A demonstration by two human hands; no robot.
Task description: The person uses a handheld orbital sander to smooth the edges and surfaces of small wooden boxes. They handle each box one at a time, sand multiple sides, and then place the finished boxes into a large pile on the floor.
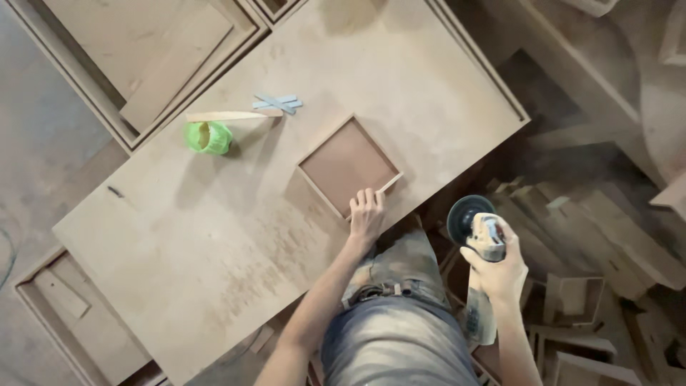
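Note:
A square, shallow wooden box (348,166) lies on a large dusty board table (236,214). My left hand (366,214) rests on the box's near rim, fingers curled over its edge. Off the table's right side, my right hand (493,268) grips a handheld disc sander (473,223), its round black pad turned toward the table edge and clear of the box.
A green cup (208,136), a wooden stick (232,115) and crossed pale blue strips (277,104) lie on the table's far left part. Flat panels (143,50) are stacked beyond the table. Several wooden boxes and offcuts (579,300) crowd the floor at right.

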